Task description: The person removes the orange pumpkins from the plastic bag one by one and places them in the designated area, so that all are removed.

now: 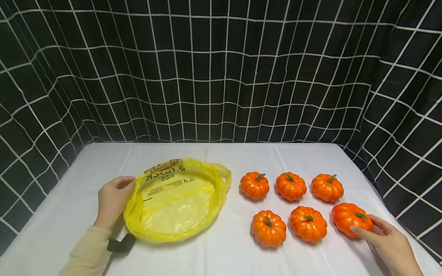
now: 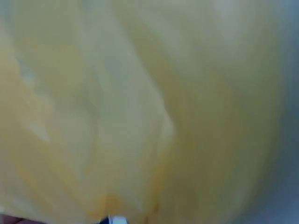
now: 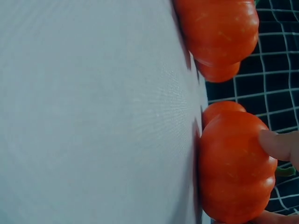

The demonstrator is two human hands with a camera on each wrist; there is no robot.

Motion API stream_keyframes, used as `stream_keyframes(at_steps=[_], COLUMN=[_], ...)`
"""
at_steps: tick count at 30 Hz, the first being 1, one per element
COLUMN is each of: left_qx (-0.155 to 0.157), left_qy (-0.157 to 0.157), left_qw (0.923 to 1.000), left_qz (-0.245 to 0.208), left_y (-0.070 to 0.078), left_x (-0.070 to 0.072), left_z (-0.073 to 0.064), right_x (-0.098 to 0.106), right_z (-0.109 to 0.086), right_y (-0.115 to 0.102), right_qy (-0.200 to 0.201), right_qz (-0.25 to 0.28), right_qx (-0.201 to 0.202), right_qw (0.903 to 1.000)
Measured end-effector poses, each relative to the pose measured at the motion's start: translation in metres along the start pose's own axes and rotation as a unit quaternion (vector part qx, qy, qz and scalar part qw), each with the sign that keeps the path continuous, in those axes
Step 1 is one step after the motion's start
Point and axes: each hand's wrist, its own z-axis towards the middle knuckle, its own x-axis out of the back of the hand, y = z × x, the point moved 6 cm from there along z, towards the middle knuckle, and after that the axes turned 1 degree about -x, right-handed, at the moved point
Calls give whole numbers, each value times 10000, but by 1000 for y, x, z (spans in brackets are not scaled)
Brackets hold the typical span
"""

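A yellow plastic bag (image 1: pixel 176 226) with a printed inner side lies spread in a ring on the table, its mouth facing up. At its left rim my left hand (image 1: pixel 115 197) holds the edge, with the fingertips partly hidden by the plastic. The bag (image 2: pixel 140 112) fills the left wrist view, blurred. On the right, my right hand (image 1: pixel 390 239) grips a small orange pumpkin (image 1: pixel 347 218) with a green stem, thumb on the near side and fingers on the far side. In the right wrist view this pumpkin (image 3: pixel 233 168) appears low against the tabletop, with the thumb (image 3: pixel 280 144) pressed on it.
Several more orange pumpkins stand in two rows between bag and right hand, such as the back left one (image 1: pixel 253 186) and the front middle one (image 1: pixel 307 228). A white cloth (image 1: pixel 228 253) covers the table. Black curtains with white grid lines (image 1: pixel 207 76) enclose it.
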Motion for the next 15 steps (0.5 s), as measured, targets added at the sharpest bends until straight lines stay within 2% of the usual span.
stream_keyframes(at_steps=[4, 7, 12, 15], left_qx=[-132, -405, -971, -1222], left_qy=[-158, -148, -231, -267], left_qw=[9994, 9979, 9920, 9891], left_qz=[266, 494, 770, 783], left_y=[6, 15, 43, 66], left_x=[8, 18, 21, 18], left_z=[2, 4, 13, 20], right_x=[-1, -2, 1, 7], right_z=[-2, -3, 0, 1], right_y=[1, 1, 0, -8], right_qy=[22, -52, -201, -32], right_qz=[-210, -327, -669, -863], right_qx=[113, 213, 479, 728], right_qw=[9997, 9992, 9964, 9936])
